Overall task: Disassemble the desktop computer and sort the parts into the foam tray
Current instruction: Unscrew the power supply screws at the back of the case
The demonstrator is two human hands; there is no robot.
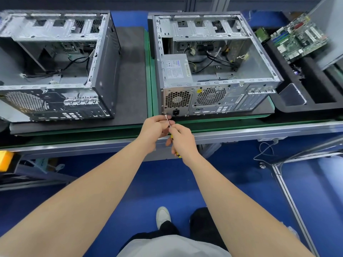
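The desktop computer is laid on its side on a green mat on the desk. Its open side is turned upward and its rear panel is turned toward the person. Inside the case, the power supply is seen at the near left corner, with loose cables spread across the bare metal floor of the case beside it.

A screwdriver is held in both hands at the lower left corner of the rear panel. Its tip is set against that corner, just beside the black power socket. The left grip is clenched on the metal shaft, which is pinched between thumb and fingers. The right grip is wrapped round the yellow and black handle, just behind the left.

The black foam tray is placed to the right of the computer, near it on the desk. A green motherboard is propped in a far compartment of the tray.

A second case, also opened upward, is set to the left on a dark mat, well apart from the hands. A blue floor is seen below the desk edge.
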